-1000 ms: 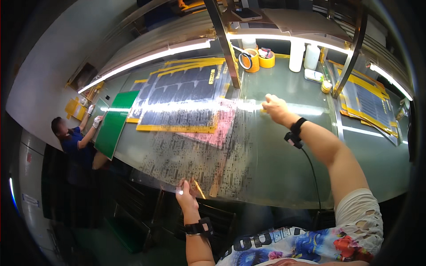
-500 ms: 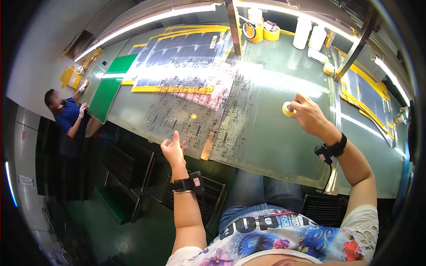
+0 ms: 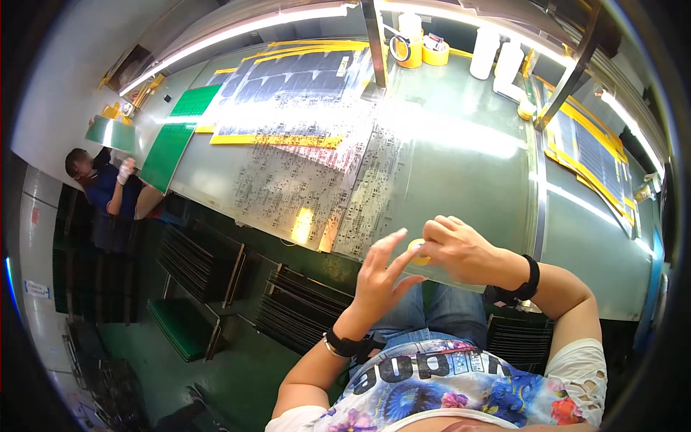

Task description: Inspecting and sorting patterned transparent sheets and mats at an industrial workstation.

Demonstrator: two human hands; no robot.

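My right hand (image 3: 461,252) has its fingers closed round a small roll of yellow tape (image 3: 420,252), above the near edge of the table. Reaching in from the left, my left hand (image 3: 385,273) has its index finger against the roll. The fingers and thumb of that hand are apart. Beyond my hands, a clear film printed with black circuit patterns (image 3: 288,180) lies on the table, with a second, narrower patterned film (image 3: 378,187) beside it. Under the first film shows a reddish patterned sheet (image 3: 317,158).
Yellow-edged dark film sheets (image 3: 288,75) lie at the back, others (image 3: 586,144) on the right. White bottles (image 3: 484,54) and yellow tape rolls (image 3: 435,54) stand behind. Metal posts (image 3: 374,43) rise from the table. Black slotted racks (image 3: 302,309) stand below. A co-worker (image 3: 108,183) lifts a green panel (image 3: 111,135).
My right hand has brought the tape roll down and left. My left hand has moved right to meet it. The patterned films look slightly shifted, and the co-worker has raised a panel.
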